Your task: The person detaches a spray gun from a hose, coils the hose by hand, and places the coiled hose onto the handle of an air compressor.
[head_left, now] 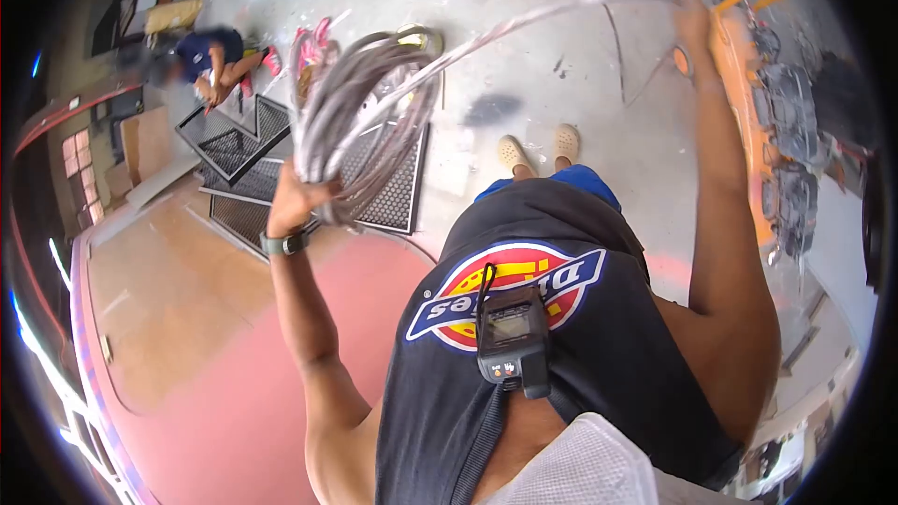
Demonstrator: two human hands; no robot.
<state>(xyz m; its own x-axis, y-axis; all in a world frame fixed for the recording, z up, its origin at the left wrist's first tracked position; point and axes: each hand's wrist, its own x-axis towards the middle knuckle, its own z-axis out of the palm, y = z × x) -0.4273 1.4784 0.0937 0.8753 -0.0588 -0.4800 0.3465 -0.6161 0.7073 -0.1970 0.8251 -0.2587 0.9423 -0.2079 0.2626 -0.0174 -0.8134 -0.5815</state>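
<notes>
A thick coil of grey cable (323,122) hangs from my left hand (297,198), its loops gathered in the closed fingers. One length of the cable leaves the coil and runs up and across to the right. At its far end my right hand (692,21), stretched out at arm's length and slightly blurred, is closed round the cable. The strand between my hands is lifted off the floor. A dark wristband (284,243) sits on my left wrist.
Black mesh panels (245,145) lie at left, near a crouching co-worker (210,56). A pink and brown board (224,346) spreads below my left arm. An orange rack (739,84) with dark equipment stands at right. A thin dark cable (613,23) crosses the floor.
</notes>
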